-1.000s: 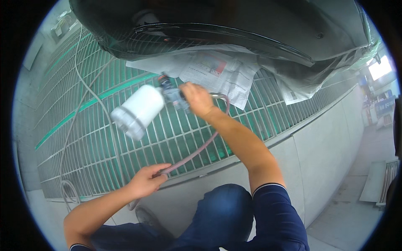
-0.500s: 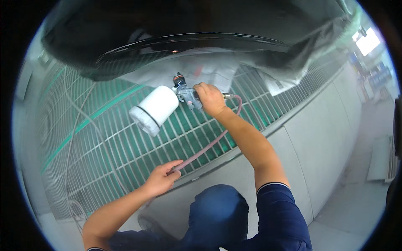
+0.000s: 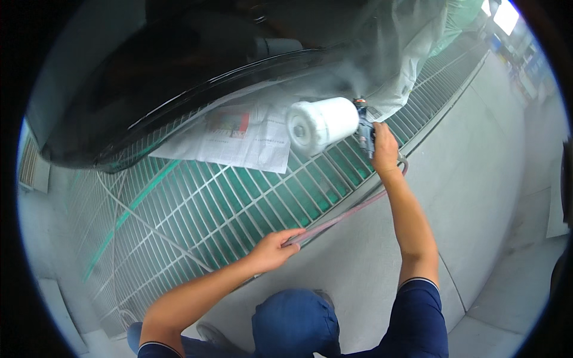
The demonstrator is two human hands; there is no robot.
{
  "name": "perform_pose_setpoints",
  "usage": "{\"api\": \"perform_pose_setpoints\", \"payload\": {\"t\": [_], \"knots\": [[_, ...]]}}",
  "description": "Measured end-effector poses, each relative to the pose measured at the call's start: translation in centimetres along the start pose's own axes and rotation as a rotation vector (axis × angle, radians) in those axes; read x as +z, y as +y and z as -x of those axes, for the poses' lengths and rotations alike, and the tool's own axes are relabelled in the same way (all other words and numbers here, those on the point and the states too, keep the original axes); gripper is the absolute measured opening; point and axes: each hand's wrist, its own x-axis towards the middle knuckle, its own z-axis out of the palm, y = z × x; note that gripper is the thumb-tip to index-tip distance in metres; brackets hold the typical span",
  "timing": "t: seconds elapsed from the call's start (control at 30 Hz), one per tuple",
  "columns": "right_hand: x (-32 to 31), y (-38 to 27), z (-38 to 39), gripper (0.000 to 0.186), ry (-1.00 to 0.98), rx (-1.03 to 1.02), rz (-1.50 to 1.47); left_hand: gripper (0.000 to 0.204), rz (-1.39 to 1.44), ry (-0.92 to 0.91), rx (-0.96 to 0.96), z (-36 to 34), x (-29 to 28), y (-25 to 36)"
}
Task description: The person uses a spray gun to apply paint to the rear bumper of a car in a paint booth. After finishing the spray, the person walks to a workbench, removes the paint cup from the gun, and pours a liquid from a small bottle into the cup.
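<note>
Spray gun (image 3: 363,129) in curled right hand (image 3: 385,148)

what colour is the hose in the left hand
The hose in the left hand is dull pink, best seen in the head view.

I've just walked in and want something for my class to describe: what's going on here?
A person's right hand grips a spray gun with a white cup, pale mist beyond its nozzle. The left hand holds the pinkish hose. Ahead is a glossy black panel; newspaper hangs below its edge, above a floor grating.
</note>
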Motion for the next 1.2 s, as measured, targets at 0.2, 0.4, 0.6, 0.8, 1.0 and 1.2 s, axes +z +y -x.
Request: {"api": "perform_pose_setpoints", "payload": {"t": [0.2,0.4,0.6,0.8,1.0,1.2], "knots": [[-5.6,2.5,4.1,0.044,0.229,0.302,-0.033,0.047,-0.192,-0.018,0.064,2.2,0.4,0.1],[-8.6,0.9,7.4,0.032,0.307,0.677,-0.462,0.044,-0.553,-0.083,-0.119,8.0,-1.9,1.6],[-10.8,-3.1,9.2,0.028,0.170,0.948,-0.761,0.044,-0.637,-0.115,-0.290,14.4,-4.5,-3.0],[-11.3,-5.7,12.1,0.031,0.130,1.041,-0.907,0.037,-0.749,-0.218,-0.391,16.7,-3.0,-5.6],[-12.1,-6.8,13.1,0.029,-0.023,1.141,-0.975,0.030,-0.748,-0.161,-0.328,17.6,-0.6,-9.0],[-12.4,-8.0,12.8,0.023,-0.163,1.116,-1.114,0.022,-0.574,-0.113,-0.168,17.5,1.3,-7.8]]}}
